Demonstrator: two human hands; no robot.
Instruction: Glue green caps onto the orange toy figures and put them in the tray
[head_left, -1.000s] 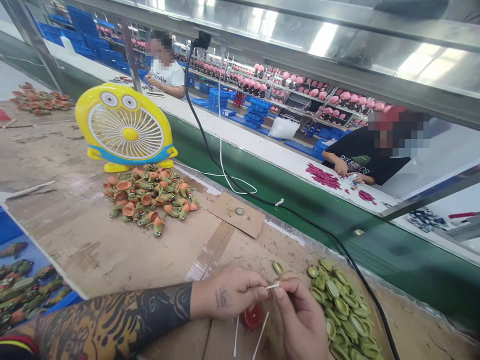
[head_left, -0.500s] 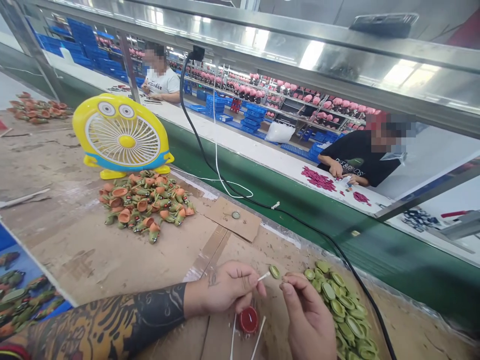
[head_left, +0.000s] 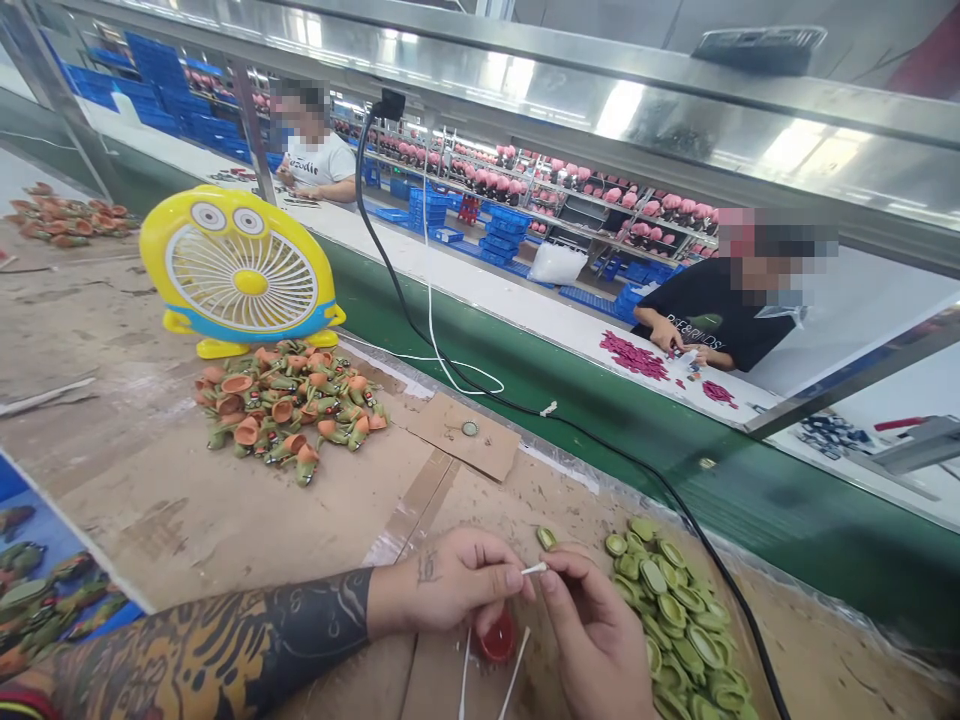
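Observation:
My left hand [head_left: 461, 580] is closed, pinching a white cotton swab [head_left: 533, 569] between thumb and fingers. The thumb and forefinger of my right hand [head_left: 596, 630] close together on the swab's far tip. Just beneath my hands is a small red cup [head_left: 498, 642], partly covered by my left fingers. Two more swabs lie beside it, one left swab [head_left: 464, 675] and one right swab [head_left: 515, 670]. A single green oval piece [head_left: 546, 538] rests behind my fingertips. To the right of my right hand spreads a heap of hollow green oval pieces [head_left: 694, 625].
A yellow fan [head_left: 247, 282] stands behind a pile of green and orange figures [head_left: 289, 405]. Beyond a cardboard scrap [head_left: 480, 440] with a bottle cap runs a black cable [head_left: 615, 452]. A blue tray [head_left: 56, 545] is at left. Two people work across the green belt [head_left: 480, 345].
My right hand has moved left and its fingertips now meet the tip of the swab. My left hand has barely moved and keeps its pinch. The view has shifted slightly.

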